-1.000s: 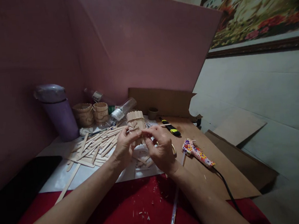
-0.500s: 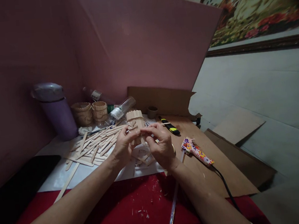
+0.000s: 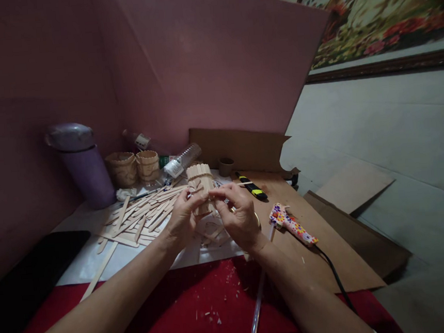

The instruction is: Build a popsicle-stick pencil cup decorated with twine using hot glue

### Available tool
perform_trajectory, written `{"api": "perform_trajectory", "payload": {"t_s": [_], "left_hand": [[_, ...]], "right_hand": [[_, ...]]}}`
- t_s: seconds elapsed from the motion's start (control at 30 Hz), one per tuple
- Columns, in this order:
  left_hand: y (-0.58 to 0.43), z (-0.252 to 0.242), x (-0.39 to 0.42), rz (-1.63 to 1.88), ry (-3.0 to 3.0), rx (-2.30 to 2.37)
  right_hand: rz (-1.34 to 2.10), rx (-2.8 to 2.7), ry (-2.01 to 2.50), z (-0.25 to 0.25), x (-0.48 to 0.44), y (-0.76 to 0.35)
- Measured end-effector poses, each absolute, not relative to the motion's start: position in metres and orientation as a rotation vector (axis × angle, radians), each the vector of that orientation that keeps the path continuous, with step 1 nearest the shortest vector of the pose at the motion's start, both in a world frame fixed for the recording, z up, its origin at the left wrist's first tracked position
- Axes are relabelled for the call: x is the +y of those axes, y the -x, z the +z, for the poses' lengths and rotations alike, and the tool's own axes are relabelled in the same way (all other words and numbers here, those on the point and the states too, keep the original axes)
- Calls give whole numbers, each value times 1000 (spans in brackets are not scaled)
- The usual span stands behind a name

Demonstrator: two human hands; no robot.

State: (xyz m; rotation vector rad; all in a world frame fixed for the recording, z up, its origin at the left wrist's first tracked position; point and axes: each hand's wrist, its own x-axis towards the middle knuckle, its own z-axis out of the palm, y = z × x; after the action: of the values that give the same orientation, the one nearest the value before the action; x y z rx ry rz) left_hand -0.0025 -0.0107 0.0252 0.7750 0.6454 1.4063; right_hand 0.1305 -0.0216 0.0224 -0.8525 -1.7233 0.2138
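A pink board (image 3: 205, 59) stands behind my work as a backdrop, with a framed painting (image 3: 379, 13) of flowers on the wall to its right; below them a red cloth (image 3: 203, 303) covers the near edge of the table, a brown cardboard sheet (image 3: 310, 247) lies on my right and a white sheet (image 3: 81, 251) lies under the clutter on my left; a flat black slab (image 3: 25, 277) sits at the far left, too dark to make out.

A purple flask (image 3: 84, 165) stands upright at the back left; just beside it are two finished cups (image 3: 123, 167) of wooden sticks, with a clear plastic bottle (image 3: 178, 162) lying on its side behind them; loose sticks (image 3: 141, 217) are spread in a heap across the white sheet.

My left hand (image 3: 182, 219) and my right hand (image 3: 240, 216) meet in the middle, both closed on the stick cup (image 3: 200, 181); it is held upright just above the white sheet, between the heap and the cardboard, my fingertips pinching its front from either side.

A flowered glue gun (image 3: 292, 225) lies on the cardboard near my right wrist, its black cord trailing toward me; a black and yellow knife (image 3: 251, 186) lies beyond it; a small tape roll (image 3: 226, 166) stands by the back flap; a clear glue stick (image 3: 259, 298) lies across the red cloth.
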Motion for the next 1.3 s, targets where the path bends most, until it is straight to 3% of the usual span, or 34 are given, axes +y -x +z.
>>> {"api": "perform_trajectory", "payload": {"t_s": [0.83,1.3], "left_hand": [[1,16,-8,1479,-867,651],[4,5,-1,1625,-1072,765]], "right_hand": [[11,-1804,943,20,-23,-130],[82,-1722,1037,19,-21,-129]]}}
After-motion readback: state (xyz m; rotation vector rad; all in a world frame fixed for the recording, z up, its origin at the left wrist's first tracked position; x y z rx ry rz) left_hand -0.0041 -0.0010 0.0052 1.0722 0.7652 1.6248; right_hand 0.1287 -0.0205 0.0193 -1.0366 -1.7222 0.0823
